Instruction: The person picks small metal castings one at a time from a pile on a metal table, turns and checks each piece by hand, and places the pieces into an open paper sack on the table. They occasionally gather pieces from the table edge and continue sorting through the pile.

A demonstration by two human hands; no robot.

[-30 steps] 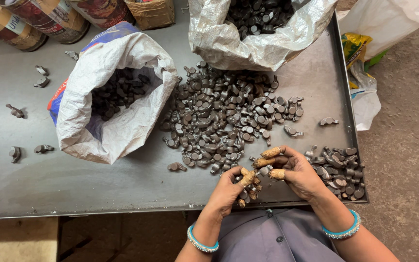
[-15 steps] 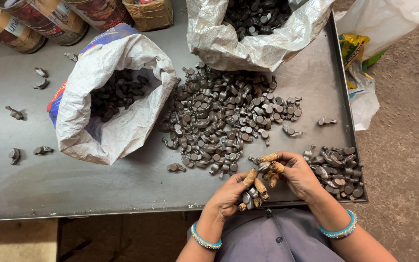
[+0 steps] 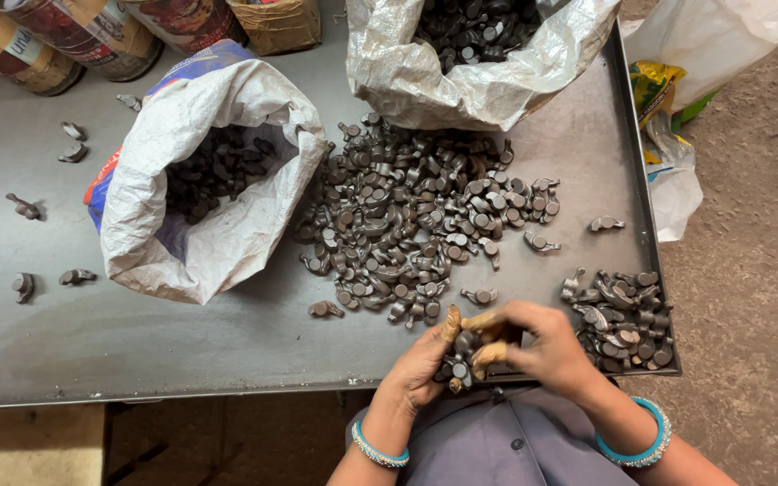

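While both hands meet at the bench's (image 3: 137, 351) lower edge, the left hand (image 3: 420, 364) cups several dark metal parts (image 3: 457, 360) and the right hand (image 3: 547, 346) pinches one there.

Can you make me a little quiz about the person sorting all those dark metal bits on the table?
1. True or false: the white sack on the table lies open with dark metal pieces inside.
2. Which pile lies nearest the right hand? A) the big middle pile B) the small pile by the table's right edge
3. Fill in: both wrists wear ____ bangles.

Key: 1 true; 2 B; 3 blue. The left hand cups several pieces.
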